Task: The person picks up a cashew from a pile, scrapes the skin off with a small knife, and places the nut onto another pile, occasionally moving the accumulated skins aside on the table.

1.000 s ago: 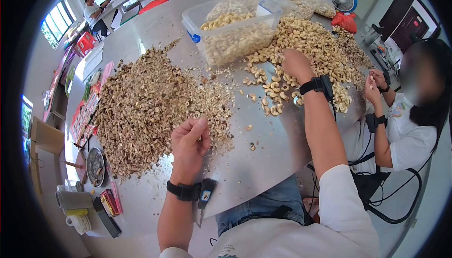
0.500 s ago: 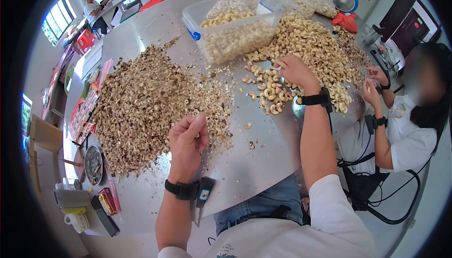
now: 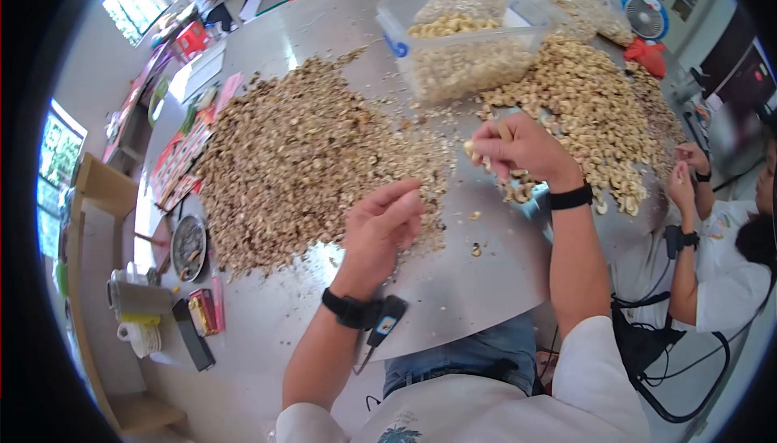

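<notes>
My right hand is closed with a pale cashew nut pinched at its fingertips. It hovers over the near left edge of a heap of whole cashew nuts; a few more lie below the hand, partly hidden by it. My left hand is above the right edge of a pile of small brown and cream nut fragments. Its thumb and index finger are close together and the other fingers curl in; whether anything is between them cannot be made out.
A clear plastic tub of cashews stands at the back of the metal table. A metal dish, a grey container and a small fan are around the edges. At the right a co-worker's hands are raised.
The view has shifted, so the table appears farther right. My right hand has drawn left from the heap with a cashew nut. My left hand's index finger and thumb now reach forward more.
</notes>
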Available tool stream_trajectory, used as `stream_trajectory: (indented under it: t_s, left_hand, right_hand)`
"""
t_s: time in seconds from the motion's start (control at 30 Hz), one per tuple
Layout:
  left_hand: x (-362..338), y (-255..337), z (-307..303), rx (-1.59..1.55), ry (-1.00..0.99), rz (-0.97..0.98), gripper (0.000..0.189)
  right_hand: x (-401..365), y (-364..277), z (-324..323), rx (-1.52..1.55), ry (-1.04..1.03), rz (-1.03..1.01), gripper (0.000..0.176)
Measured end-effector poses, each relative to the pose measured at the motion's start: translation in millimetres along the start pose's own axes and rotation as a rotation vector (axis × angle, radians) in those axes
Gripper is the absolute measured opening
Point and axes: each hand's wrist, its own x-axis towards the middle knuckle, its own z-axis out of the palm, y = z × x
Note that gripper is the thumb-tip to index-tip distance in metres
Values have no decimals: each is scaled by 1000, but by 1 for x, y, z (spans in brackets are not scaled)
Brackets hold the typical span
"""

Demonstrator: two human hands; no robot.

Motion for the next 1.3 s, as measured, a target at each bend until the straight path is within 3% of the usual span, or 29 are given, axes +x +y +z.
stream_trajectory:
  t_s: [0.17,0.43,0.53,0.63,0.73,0.77,0.87,1.3]
  left_hand:
    - [-1,0,-3,-27,-102,6,24]
    - [1,-2,-8,-3,-109,49,10]
    - [4,-1,-13,-54,-146,122,9]
    - [7,2,-17,-56,-52,182,10]
    - [9,2,-21,-78,9,228,12]
    - [10,3,-22,-85,-1,236,16]
    - [10,4,-25,-89,24,249,19]
    - [10,6,-23,-188,42,236,27]
  right_hand:
    - [-1,-22,47,97,-254,-17,17]
    - [2,-12,55,68,-342,-102,15]
    - [-3,-23,61,54,-217,-108,25]
    - [2,-19,59,-555,40,-263,33]
    - [-3,-16,78,-552,262,-469,32]
    - [-6,-18,81,-606,234,-513,23]
    - [-7,-20,90,-731,246,-633,19]
    - [-4,-14,101,-816,323,-708,10]
